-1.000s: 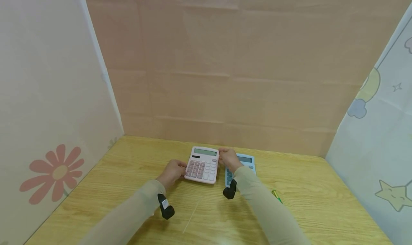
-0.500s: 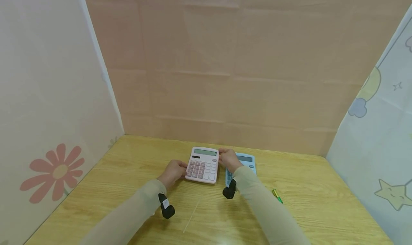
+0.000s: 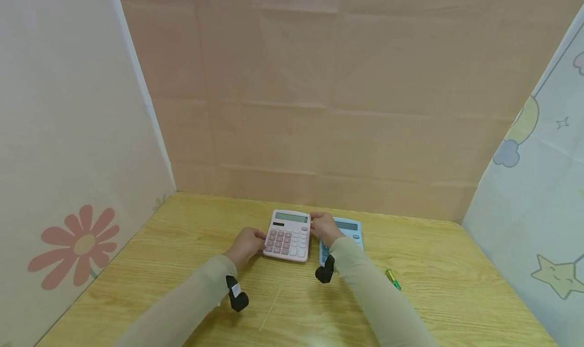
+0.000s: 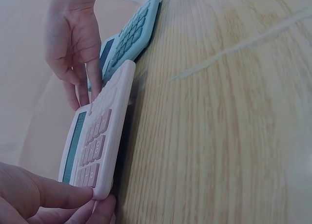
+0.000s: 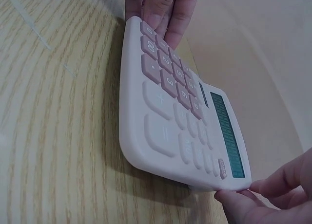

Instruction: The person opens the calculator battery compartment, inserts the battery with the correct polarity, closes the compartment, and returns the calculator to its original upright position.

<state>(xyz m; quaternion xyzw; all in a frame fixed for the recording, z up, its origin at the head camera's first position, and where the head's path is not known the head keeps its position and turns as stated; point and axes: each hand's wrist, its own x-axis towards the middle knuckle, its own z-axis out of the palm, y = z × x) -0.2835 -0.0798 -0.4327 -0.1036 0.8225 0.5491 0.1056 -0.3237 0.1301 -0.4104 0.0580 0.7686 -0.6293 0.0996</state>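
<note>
A pink calculator (image 3: 286,238) with its display lit is tilted a little, its near edge off the wood in both wrist views. My left hand (image 3: 245,246) pinches its lower left corner, thumb over the keys' edge and fingers beneath. At the upper right corner, beside the display, my right hand (image 3: 326,227) grips the edge between thumb and fingers; the right wrist view shows these fingertips (image 5: 231,197). A light blue calculator (image 3: 349,227) lies on the table just right of the pink one. My right hand and wrist cover part of its keys.
A small green and yellow object (image 3: 393,279) lies right of the right forearm. The wooden table (image 3: 438,266) carries a thin pale line (image 3: 271,306) in front of the pink calculator. A brown sheet (image 3: 319,99) rises behind, with patterned sheets on both sides.
</note>
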